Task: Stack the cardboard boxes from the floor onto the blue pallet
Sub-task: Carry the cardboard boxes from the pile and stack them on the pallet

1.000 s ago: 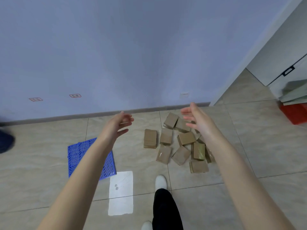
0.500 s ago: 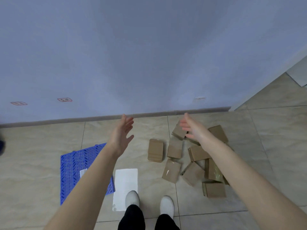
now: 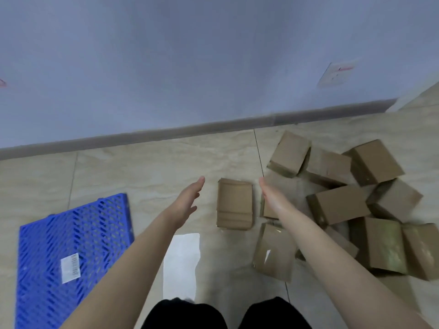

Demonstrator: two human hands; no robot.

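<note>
Cardboard box (image 3: 234,205) lies on the floor (image 3: 154,167) right of the blue pallet (image 3: 71,233), between your left hand (image 3: 187,203) and right hand (image 3: 270,198), both open and empty. Press palms squarely against its long sides, then lift level.

Soft even light, blurred, wide-angle warp

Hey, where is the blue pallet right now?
In the head view the pallet lies flat on the floor at the lower left, left of the left hand and apart from the boxes heaped on the right.

Black trousers (image 3: 190,315) (forearms (image 3: 133,252) bare)
</note>
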